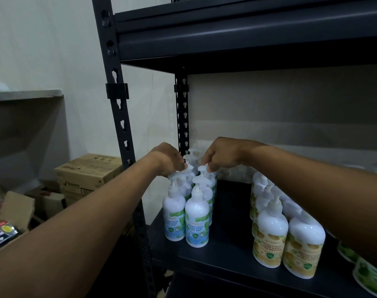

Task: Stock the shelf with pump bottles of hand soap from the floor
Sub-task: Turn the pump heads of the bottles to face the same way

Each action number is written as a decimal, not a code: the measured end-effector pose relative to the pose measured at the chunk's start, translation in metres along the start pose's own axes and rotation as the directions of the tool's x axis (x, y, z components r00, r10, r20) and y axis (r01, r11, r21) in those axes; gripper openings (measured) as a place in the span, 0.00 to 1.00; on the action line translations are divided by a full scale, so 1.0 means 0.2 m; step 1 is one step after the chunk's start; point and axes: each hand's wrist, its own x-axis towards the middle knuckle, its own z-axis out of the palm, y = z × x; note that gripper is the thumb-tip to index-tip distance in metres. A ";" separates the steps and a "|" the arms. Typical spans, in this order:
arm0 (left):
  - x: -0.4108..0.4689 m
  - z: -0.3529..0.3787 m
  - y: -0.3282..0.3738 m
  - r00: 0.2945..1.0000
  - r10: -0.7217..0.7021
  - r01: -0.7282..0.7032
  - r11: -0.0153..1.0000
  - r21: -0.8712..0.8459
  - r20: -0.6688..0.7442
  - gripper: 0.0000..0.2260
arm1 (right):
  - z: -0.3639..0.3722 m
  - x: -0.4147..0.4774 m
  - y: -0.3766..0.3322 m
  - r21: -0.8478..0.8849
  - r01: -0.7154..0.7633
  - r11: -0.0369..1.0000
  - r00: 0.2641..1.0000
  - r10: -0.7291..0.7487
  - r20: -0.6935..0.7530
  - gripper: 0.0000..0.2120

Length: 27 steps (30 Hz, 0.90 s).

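On the dark shelf (226, 250), among the cool-mint bottles (196, 220), the left hand (169, 158) pinches one pump head (176, 174) while the right hand (222, 154) seemingly pinches a neighbouring pump head (203, 168).

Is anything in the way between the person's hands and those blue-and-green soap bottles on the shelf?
Nothing visible. The left hand and the right hand each pinch a pump head among the cool-mint bottles, which stand at the left end of the shelf. The yellow-label bottles stand apart to the right, across a bare strip.
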 end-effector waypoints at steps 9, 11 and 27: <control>-0.07 -0.10 0.06 0.978 0.064 -0.087 0.990 -0.108 -0.199 0.08 | -0.21 -0.15 -0.06 0.289 -0.018 0.957 0.984 0.068 -0.164 0.17; -0.11 -0.13 0.07 0.979 0.092 -0.111 0.989 -0.101 -0.181 0.06 | -0.20 -0.17 -0.09 0.224 -0.019 0.974 0.990 0.050 -0.134 0.17; -0.19 -0.08 0.00 0.991 0.062 -0.089 0.967 0.237 0.121 0.15 | 0.04 -0.20 -0.19 -0.232 0.056 0.971 0.998 -0.044 0.054 0.12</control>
